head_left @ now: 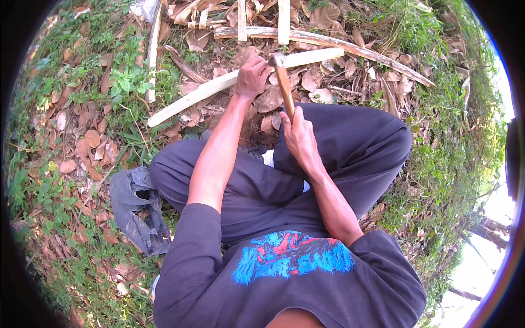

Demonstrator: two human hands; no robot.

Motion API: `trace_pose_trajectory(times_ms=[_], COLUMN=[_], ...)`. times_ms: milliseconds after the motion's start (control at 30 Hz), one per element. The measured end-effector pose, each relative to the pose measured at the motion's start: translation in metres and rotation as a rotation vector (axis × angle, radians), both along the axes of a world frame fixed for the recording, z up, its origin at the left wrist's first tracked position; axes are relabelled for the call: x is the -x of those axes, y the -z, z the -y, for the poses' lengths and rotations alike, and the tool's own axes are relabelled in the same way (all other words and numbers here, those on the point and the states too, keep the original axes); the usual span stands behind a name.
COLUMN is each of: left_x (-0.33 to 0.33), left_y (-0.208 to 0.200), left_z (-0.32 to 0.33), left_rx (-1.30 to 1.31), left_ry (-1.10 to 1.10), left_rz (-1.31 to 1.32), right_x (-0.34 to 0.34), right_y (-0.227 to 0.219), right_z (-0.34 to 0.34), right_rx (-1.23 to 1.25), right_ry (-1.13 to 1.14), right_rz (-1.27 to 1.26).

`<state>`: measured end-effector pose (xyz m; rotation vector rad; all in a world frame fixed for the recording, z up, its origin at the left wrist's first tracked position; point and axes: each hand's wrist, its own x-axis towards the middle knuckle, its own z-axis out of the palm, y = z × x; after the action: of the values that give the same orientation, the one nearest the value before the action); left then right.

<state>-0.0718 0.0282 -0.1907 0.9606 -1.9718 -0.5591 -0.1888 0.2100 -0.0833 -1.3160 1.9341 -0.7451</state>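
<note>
While the right hand point(299, 136) clasps the lower handle of a hammer point(285, 90), the left hand point(252, 79) is curled against a pale wooden strip point(191, 101); whether its fingers grip the wood or pinch something small, I cannot tell. The hammer's head appears over the strip, just beside the left hand toward 1 o'clock; contact is unclear. From that hand the strip runs to 8 o'clock one way and between 2 and 3 the other, ahead of the folded legs in dark trousers point(358, 136). Across the wider view, a curved, rough-edged length of wood point(350, 45) reaches toward 2 o'clock, two pale slats point(284, 22) stand out at 12, and a dark plastic bag point(127, 205) lies between 8 and 9, among dry leaves and green plants.
</note>
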Motion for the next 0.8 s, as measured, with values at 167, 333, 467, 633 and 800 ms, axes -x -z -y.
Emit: trace_pose_trajectory(times_ms=[167, 333, 467, 633, 800], left_x=[-0.003, -0.002, -0.001, -0.004, -0.007], left_y=[0.004, 0.000, -0.002, 0.000, -0.012], left_z=[0.000, 0.000, -0.002, 0.003, 0.009], left_rx=[0.003, -0.024, -0.015, -0.026, 0.123], left_ry=[0.002, -0.015, 0.000, 0.014, 0.003], left_rz=[0.004, 0.020, 0.004, -0.012, 0.196], right_x=[-0.004, -0.002, -0.006, -0.007, -0.001], right_y=[-0.004, 0.006, -0.002, 0.015, 0.017], right_z=[-0.002, 0.003, -0.005, -0.008, -0.009], right_rx=[0.011, 0.095, 0.002, 0.113, 0.048], right_ry=[0.026, -0.032, 0.022, 0.001, 0.039], right_rz=[0.008, -0.033, 0.011, -0.015, 0.012])
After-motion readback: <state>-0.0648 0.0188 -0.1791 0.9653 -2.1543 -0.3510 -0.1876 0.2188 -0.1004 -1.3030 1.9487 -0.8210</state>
